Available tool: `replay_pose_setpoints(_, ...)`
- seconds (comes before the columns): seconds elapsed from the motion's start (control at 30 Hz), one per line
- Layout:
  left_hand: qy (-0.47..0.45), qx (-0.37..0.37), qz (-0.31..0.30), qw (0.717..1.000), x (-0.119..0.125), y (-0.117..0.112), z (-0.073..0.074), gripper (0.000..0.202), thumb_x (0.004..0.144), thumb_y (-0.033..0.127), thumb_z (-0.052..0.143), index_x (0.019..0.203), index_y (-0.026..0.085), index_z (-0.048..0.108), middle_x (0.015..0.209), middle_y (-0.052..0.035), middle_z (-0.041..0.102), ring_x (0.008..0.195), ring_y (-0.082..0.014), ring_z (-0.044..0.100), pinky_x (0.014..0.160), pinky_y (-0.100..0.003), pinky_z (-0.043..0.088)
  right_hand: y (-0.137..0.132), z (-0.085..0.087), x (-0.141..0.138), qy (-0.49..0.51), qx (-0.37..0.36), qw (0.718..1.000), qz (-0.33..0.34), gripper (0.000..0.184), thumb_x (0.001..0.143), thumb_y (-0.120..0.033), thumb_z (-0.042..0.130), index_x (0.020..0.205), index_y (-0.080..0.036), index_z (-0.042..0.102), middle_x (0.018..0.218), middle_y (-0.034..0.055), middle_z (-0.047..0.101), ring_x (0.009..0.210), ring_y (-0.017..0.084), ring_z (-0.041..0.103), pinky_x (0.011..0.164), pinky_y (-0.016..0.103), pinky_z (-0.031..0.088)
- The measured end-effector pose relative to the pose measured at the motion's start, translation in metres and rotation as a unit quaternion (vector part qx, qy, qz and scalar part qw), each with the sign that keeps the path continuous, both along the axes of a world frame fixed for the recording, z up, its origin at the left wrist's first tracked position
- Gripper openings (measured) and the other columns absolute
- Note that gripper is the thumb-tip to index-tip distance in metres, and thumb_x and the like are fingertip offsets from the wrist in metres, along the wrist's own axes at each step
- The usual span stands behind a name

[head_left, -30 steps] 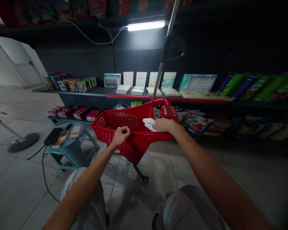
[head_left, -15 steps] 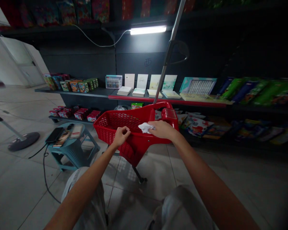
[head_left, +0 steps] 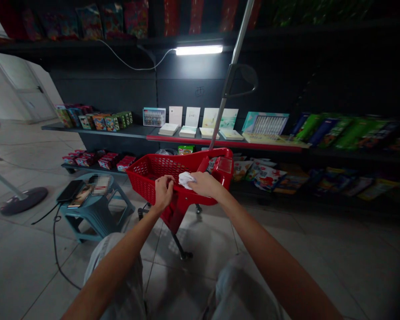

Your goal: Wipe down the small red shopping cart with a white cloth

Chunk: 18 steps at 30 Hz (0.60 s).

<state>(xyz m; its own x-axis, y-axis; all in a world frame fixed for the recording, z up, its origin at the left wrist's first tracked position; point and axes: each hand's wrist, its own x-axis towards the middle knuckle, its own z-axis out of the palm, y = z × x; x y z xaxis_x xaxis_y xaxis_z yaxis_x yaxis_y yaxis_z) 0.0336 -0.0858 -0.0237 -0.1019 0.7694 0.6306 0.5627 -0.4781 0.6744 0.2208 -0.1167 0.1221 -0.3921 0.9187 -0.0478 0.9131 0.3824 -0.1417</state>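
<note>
A red plastic shopping basket on wheels [head_left: 146, 171] stands tilted on the tiled floor in front of my knees. My left hand [head_left: 163, 191] is closed on its near rim. My right hand [head_left: 205, 184] presses a crumpled white cloth [head_left: 186, 178] against the same rim, just right of the left hand. The basket's long metal pull handle [head_left: 231, 73] rises up and to the right behind it.
A dark shelf [head_left: 220, 140] with booklets, boxes and coloured packs runs along the back. A teal stool [head_left: 93, 209] with a phone and cards stands at the left, with a cable on the floor. A fan base [head_left: 18, 202] sits at the far left.
My right hand has slid the white cloth leftward along the rim toward my left hand. The basket has swung a little to the left in view.
</note>
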Motion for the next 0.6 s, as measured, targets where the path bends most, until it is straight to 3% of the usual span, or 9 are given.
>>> replay_pose_setpoints(0.27,-0.079,0.148,0.012,0.986,0.024,-0.032,0.002,0.040,0.092,0.037,0.044,0.129,0.019,0.047,0.126,-0.0128,0.053,0.121,-0.0272,0.053,0.108,-0.044,0.042,-0.014,0.001,-0.028,0.012,-0.006,0.999,0.035,0.039,0.101,-0.030,0.041,0.127,-0.016,0.066,0.125,0.0166,0.073,0.115,0.029,0.071,0.097,0.036,0.051)
replay_pose_setpoints(0.4,-0.090,0.144,0.018,0.985,0.022,-0.039,0.006,0.046,0.088,0.033,0.046,0.132,0.020,0.043,0.131,-0.0129,0.049,0.126,-0.0281,0.049,0.114,-0.045,0.038,-0.003,0.009,-0.031,-0.043,-0.019,0.998,0.049,0.040,0.100,-0.035,0.047,0.129,-0.018,0.068,0.129,0.0176,0.071,0.118,0.032,0.069,0.097,0.039,0.053)
replay_pose_setpoints(0.5,-0.100,0.125,-0.007,0.987,0.017,-0.039,0.009,0.047,0.083,0.027,0.047,0.130,0.020,0.044,0.130,-0.0121,0.050,0.125,-0.0277,0.050,0.114,-0.046,0.039,0.017,0.019,-0.029,-0.106,-0.016,0.993,0.052,0.036,0.097,-0.030,0.054,0.125,-0.018,0.072,0.126,0.0197,0.072,0.119,0.035,0.068,0.099,0.047,0.052)
replay_pose_setpoints(0.6,-0.070,0.108,-0.019,0.992,0.013,-0.039,0.015,0.042,0.082,0.026,0.045,0.124,0.021,0.049,0.125,-0.0112,0.055,0.122,-0.0279,0.051,0.116,-0.049,0.035,0.041,0.028,-0.017,-0.105,-0.004,0.995,-0.002,0.029,0.093,-0.025,0.065,0.118,-0.014,0.074,0.122,0.0216,0.072,0.118,0.036,0.068,0.101,0.052,0.050)
